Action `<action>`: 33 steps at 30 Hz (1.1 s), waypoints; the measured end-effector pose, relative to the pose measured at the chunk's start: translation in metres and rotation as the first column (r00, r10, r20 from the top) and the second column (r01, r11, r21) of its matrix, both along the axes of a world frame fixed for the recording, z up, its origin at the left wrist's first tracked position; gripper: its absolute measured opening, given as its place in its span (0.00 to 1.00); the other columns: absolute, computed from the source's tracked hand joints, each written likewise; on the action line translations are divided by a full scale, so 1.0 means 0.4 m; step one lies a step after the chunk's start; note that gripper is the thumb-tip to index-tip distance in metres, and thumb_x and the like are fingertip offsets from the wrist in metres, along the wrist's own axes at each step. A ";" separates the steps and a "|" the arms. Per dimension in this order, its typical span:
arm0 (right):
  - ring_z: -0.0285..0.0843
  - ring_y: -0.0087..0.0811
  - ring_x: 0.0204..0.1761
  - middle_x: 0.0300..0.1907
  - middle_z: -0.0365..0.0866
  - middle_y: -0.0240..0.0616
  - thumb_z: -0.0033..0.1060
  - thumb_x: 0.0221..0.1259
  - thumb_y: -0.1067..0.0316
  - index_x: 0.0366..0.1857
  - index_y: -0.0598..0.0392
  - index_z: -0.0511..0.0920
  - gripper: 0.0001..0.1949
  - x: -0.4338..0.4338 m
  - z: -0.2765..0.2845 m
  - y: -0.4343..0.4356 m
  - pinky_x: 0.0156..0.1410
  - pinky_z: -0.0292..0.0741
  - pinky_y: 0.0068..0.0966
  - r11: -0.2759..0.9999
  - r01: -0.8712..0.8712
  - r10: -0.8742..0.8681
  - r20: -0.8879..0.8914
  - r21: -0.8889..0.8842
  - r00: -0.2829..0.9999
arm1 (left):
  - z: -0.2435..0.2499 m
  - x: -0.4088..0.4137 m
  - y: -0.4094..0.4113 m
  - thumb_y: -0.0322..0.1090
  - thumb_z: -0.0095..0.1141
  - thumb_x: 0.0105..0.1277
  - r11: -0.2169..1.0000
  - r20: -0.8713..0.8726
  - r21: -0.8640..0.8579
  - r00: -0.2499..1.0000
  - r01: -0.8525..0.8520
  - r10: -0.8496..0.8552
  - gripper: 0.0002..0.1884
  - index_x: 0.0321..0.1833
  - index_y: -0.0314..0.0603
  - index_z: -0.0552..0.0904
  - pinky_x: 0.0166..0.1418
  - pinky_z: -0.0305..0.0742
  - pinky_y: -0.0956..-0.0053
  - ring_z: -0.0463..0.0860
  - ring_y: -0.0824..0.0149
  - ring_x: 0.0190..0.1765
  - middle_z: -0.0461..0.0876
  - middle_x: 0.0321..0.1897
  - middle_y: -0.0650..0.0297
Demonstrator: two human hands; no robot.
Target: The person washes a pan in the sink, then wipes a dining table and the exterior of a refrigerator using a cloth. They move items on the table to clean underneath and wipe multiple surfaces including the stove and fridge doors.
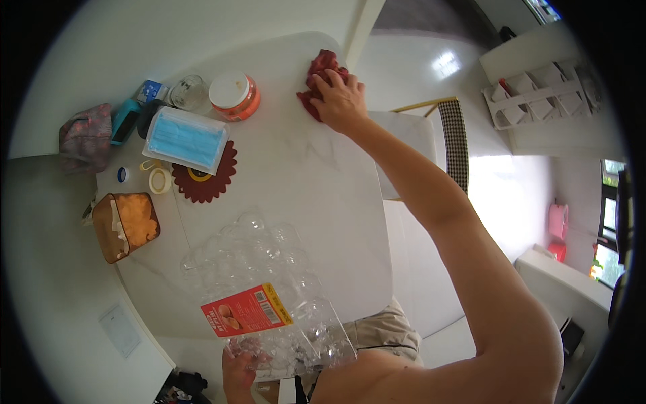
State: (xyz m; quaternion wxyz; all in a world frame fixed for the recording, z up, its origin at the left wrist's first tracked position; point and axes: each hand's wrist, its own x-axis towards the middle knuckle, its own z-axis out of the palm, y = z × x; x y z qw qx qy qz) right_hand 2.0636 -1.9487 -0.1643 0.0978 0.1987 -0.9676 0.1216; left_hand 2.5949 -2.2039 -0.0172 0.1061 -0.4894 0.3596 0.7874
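My right hand (343, 103) presses down on a crumpled dark red cloth (323, 65) near the far rounded end of the white marble-look table (313, 187), arm stretched out. At the near edge, my left hand (242, 361) grips the end of a clear plastic egg carton (303, 283). Its fingers show through the plastic. The carton bears a red and yellow label (247, 310) with pictures of eggs. It is tilted, and whether its far end touches the tabletop cannot be told.
A jar with a white lid (234, 93), a glass bowl (189, 92), a pack of blue face masks (186, 139) on a dark red scalloped mat (217, 189), and a brown tissue box (126, 224) stand along the left. A chair (451, 141) stands at the right.
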 end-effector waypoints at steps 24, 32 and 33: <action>0.85 0.41 0.57 0.55 0.83 0.44 0.77 0.63 0.61 0.67 0.58 0.76 0.30 1.199 0.150 0.889 0.61 0.82 0.38 0.288 0.834 0.114 0.882 -0.470 0.457 | 0.056 -0.286 0.438 0.34 0.73 0.64 0.871 -0.299 -0.038 0.826 0.490 -0.478 0.42 0.78 0.40 0.63 0.49 0.90 0.52 0.87 0.62 0.41 0.86 0.48 0.58; 0.79 0.25 0.62 0.67 0.78 0.35 0.79 0.63 0.38 0.80 0.56 0.63 0.49 1.135 0.423 1.318 0.67 0.79 0.28 -0.366 0.760 0.491 0.583 -0.536 0.647 | 0.106 -0.422 1.101 0.32 0.67 0.68 0.646 -0.306 0.027 0.622 0.763 -0.721 0.35 0.77 0.44 0.68 0.56 0.88 0.50 0.88 0.57 0.50 0.85 0.53 0.53; 0.79 0.25 0.62 0.66 0.78 0.35 0.81 0.60 0.37 0.81 0.56 0.63 0.51 1.129 0.447 1.324 0.67 0.78 0.27 -0.381 0.736 0.460 0.576 -0.560 0.676 | 0.090 -0.440 1.118 0.32 0.67 0.67 0.617 -0.324 0.046 0.596 0.786 -0.735 0.35 0.77 0.44 0.67 0.58 0.87 0.50 0.88 0.56 0.52 0.84 0.55 0.53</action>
